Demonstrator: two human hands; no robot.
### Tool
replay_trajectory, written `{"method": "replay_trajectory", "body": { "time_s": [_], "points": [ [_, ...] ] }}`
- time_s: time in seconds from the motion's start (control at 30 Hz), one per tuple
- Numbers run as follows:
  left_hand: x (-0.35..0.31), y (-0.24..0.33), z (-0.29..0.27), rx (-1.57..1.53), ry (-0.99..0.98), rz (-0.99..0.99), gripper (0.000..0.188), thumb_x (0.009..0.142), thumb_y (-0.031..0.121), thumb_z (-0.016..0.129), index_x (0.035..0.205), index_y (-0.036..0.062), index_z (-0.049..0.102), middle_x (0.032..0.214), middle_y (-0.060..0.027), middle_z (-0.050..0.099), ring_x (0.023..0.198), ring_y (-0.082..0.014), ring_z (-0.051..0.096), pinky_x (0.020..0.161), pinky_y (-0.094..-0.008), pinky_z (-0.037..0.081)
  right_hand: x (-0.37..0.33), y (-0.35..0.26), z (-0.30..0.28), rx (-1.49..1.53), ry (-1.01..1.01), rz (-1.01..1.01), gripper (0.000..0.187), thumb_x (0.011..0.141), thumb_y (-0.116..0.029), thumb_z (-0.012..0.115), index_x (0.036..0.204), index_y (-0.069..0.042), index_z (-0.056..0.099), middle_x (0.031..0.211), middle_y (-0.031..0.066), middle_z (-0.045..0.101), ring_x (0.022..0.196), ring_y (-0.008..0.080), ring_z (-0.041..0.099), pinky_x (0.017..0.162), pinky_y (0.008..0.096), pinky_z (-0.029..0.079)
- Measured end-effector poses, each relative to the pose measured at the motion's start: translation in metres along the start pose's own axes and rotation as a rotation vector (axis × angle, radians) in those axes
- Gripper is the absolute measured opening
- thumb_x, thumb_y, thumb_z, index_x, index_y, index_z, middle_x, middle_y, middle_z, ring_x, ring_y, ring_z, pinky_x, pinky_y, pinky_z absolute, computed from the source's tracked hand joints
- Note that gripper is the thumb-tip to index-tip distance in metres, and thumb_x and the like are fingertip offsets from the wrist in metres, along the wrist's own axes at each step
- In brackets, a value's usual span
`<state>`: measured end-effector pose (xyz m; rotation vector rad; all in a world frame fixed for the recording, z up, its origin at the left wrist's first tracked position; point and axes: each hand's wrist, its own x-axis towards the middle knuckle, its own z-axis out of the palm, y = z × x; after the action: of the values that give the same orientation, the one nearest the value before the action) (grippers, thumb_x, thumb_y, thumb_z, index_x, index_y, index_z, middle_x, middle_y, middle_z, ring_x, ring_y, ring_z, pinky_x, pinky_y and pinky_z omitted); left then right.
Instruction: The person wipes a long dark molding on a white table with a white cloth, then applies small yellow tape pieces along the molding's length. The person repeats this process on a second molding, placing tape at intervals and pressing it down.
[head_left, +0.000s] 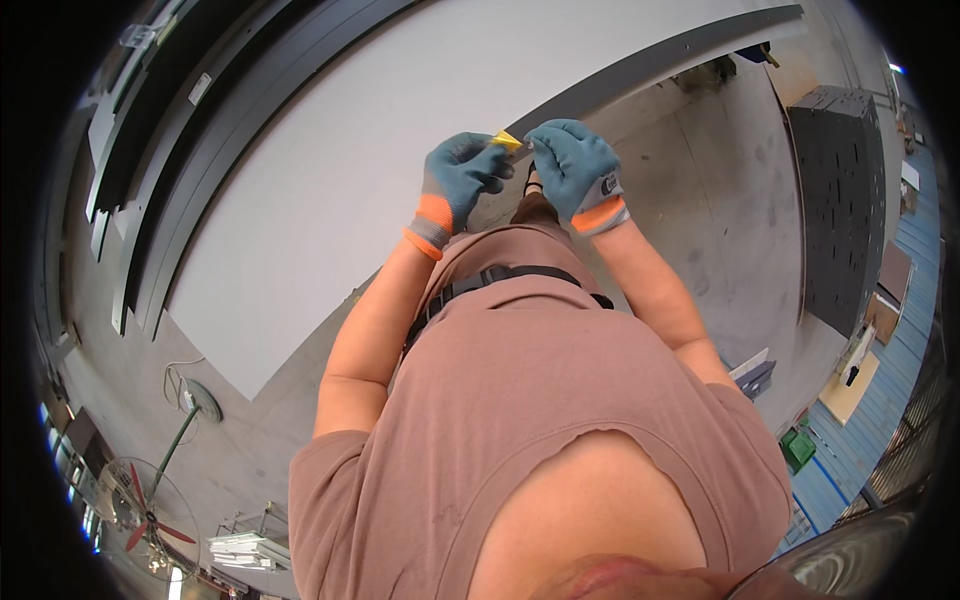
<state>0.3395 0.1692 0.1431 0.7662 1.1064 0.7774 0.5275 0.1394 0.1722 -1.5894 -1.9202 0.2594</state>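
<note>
Both my hands wear blue-grey coated gloves with orange and grey cuffs. My left hand (466, 175) is closed, pinching a small, shiny yellow pointed piece (507, 141) whose exact kind I cannot tell. Close to its right, the fingers of my right hand (574, 165) are pressed together. A tiny pale bit shows at those fingertips, too small to name. The two hands are held a short way apart in front of my waist, above the near edge of a long dark grey strip (640, 72) that borders a large white panel (330, 190).
Long dark metal profiles (215, 135) lie along the panel's left side. A dark block-shaped stack (835, 200) stands on the right. At lower left are a stand fan (150, 515) and a round base (203, 400); a green bin (798, 448) is at lower right.
</note>
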Motion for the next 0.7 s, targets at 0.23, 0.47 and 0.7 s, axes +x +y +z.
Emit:
{"method": "replay_trajectory", "body": {
  "time_s": [0.23, 0.47, 0.7],
  "points": [
    [0.001, -0.014, -0.001, -0.121, -0.038, 0.057, 0.018, 0.1, 0.01, 0.069, 0.111, -0.0033, 0.072, 0.095, -0.0098, 0.076, 0.078, -0.013, 0.069, 0.067, -0.0258, 0.055, 0.009, 0.0, 0.002, 0.269, 0.119, -0.018, 0.013, 0.09, -0.001, 0.069, 0.102, -0.001, 0.075, 0.098, 0.0139, 0.075, 0.084, 0.0295, 0.072, 0.074, 0.0379, 0.059],
    [-0.003, -0.012, -0.006, -0.096, -0.179, 0.13, 0.02, 0.1, 0.01, 0.068, 0.114, -0.0029, 0.073, 0.101, -0.0083, 0.076, 0.085, -0.012, 0.068, 0.073, -0.0253, 0.055, 0.006, 0.0, 0.011, 0.397, -0.073, 0.027, 0.017, 0.088, -0.002, 0.071, 0.104, -0.001, 0.076, 0.101, 0.0141, 0.075, 0.087, 0.0293, 0.073, 0.075, 0.0371, 0.06],
    [-0.004, -0.018, 0.006, -0.043, -0.141, -0.016, 0.037, 0.101, 0.009, 0.064, 0.136, -0.0035, 0.059, 0.116, -0.0139, 0.072, 0.085, -0.0161, 0.07, 0.073, -0.0303, 0.059, -0.003, -0.008, 0.004, -0.02, 0.017, -0.029, 0.013, 0.089, -0.008, 0.071, 0.1, -0.004, 0.077, 0.096, 0.0128, 0.075, 0.085, 0.0301, 0.073, 0.072, 0.0372, 0.059]
  ]
}}
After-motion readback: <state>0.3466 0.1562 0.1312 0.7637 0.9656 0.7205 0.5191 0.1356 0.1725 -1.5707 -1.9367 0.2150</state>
